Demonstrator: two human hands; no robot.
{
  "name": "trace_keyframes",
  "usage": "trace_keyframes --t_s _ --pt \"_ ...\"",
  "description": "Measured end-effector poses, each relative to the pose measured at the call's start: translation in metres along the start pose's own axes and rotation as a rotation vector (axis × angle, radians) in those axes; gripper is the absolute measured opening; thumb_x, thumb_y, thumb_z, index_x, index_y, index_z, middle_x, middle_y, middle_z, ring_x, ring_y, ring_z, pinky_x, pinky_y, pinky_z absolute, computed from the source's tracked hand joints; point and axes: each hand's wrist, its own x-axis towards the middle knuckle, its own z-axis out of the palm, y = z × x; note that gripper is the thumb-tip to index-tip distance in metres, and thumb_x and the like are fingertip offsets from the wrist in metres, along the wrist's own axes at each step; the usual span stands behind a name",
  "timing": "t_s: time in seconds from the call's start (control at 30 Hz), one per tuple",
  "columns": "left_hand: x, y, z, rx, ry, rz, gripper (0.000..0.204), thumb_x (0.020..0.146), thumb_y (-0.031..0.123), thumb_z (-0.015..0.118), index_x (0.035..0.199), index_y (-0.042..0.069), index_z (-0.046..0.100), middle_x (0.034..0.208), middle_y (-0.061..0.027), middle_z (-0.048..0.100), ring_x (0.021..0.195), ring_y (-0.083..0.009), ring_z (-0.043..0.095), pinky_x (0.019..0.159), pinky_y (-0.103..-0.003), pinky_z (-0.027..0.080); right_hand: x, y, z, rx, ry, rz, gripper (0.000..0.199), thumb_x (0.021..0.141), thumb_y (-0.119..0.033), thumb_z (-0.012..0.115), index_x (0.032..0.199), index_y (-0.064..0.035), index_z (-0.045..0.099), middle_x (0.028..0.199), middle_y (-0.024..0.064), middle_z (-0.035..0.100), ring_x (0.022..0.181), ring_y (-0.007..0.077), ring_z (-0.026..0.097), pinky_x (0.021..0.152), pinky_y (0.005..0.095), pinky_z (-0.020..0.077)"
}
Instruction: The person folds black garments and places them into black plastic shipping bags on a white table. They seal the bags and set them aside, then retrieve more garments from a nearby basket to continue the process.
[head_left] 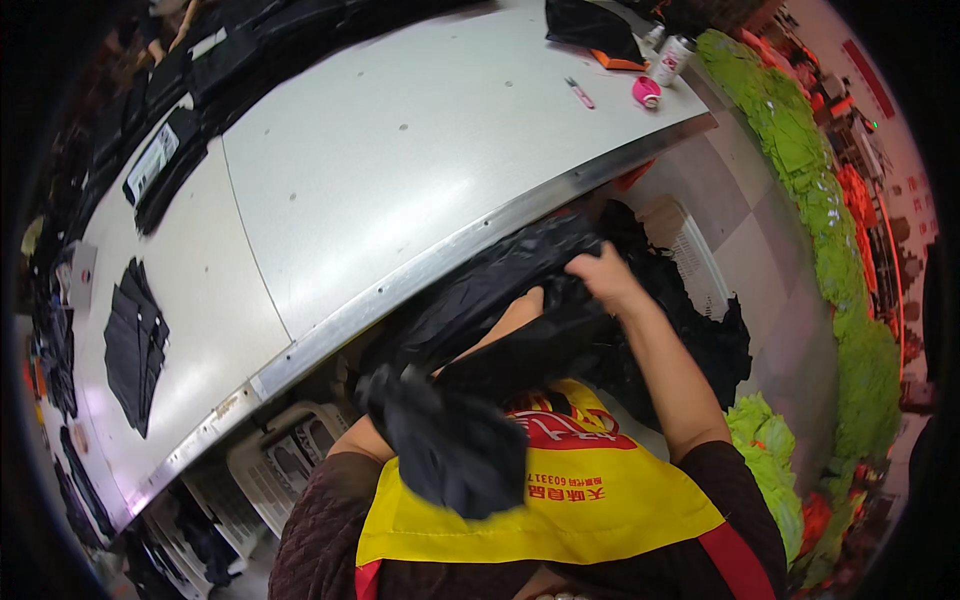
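A black garment (525, 350), smooth and a little blurred, is held in front of my body below the table edge. Its loose end (450, 440) drapes over my left forearm and across the yellow apron (620, 500). My right hand (603, 277) is closed on the upper part of the black fabric. Beside it, my left hand (520, 310) reaches into the same cloth, its thumb showing and most fingers hidden in the folds. More black fabric (680, 330) lies heaped to the right of my right hand, partly in a white plastic basket (695, 255).
A pale table (350, 180) with a metal edge spans ahead. On it lie folded black garments (137, 345), black stacks (240, 60), a pink-handled small tool (580, 94), a pink round object (646, 93) and a white bottle (672, 60). Bright green fabric (800, 160) is piled right. Grey baskets (285, 460) stand under the table.
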Motion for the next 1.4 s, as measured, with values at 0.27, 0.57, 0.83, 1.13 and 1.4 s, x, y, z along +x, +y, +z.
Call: trace_keyframes --t_s 0.27,0.57,0.83,1.13,1.4 --pt "-0.049 0.02 -0.047 -0.074 0.209 0.261 0.037 0.084 0.027 0.05 0.109 0.0 0.054 0.104 -0.0123 0.061 0.094 -0.0261 0.06 0.087 -0.038 0.046 0.006 -0.082 -0.032 0.133 -0.324 -0.367 0.028 0.074 0.002 0.057 0.102 0.003 0.061 0.099 0.0102 0.065 0.09 0.0216 0.062 0.084 0.032 0.0479" --pt "-0.017 0.007 -0.036 -0.167 0.279 0.351 0.042 0.086 0.029 0.048 0.115 -0.001 0.051 0.11 -0.0134 0.06 0.098 -0.0271 0.059 0.09 -0.039 0.045 0.009 -0.126 -0.022 -0.17 -0.516 -1.045 0.011 0.066 0.005 0.056 0.074 0.0065 0.064 0.097 0.0145 0.065 0.088 0.0236 0.061 0.085 0.0332 0.0456" --pt "0.035 -0.004 -0.023 -0.362 0.22 0.422 0.046 0.088 0.031 0.046 0.121 -0.001 0.049 0.114 -0.0144 0.058 0.102 -0.0281 0.058 0.094 -0.039 0.044 0.011 -0.148 -0.048 -0.056 -0.685 -0.71 0.064 0.062 -0.007 0.072 0.121 0.0024 0.049 0.112 0.0089 0.058 0.103 0.0212 0.054 0.093 0.0329 0.0401" --pt "-0.07 0.04 0.038 1.176 0.995 1.284 0.014 0.081 0.004 0.059 0.095 0.001 0.057 0.085 -0.0012 0.061 0.078 -0.01 0.055 0.068 -0.023 0.044 0.085 -0.145 -0.049 -1.116 -0.758 -0.699 0.058 0.061 -0.013 0.075 0.114 0.0 0.054 0.111 0.0194 0.06 0.1 0.031 0.059 0.088 0.0338 0.0461" --pt "-0.139 0.081 0.192 1.171 1.064 1.815 0.038 0.088 0.019 0.053 0.117 -0.005 0.051 0.108 -0.0136 0.059 0.099 -0.0187 0.057 0.088 -0.031 0.045 0.071 -0.192 0.01 -0.598 -0.535 -0.845 0.067 0.067 -0.004 0.07 0.127 -0.0007 0.041 0.117 0.0196 0.055 0.116 0.0286 0.049 0.094 0.0358 0.0441"
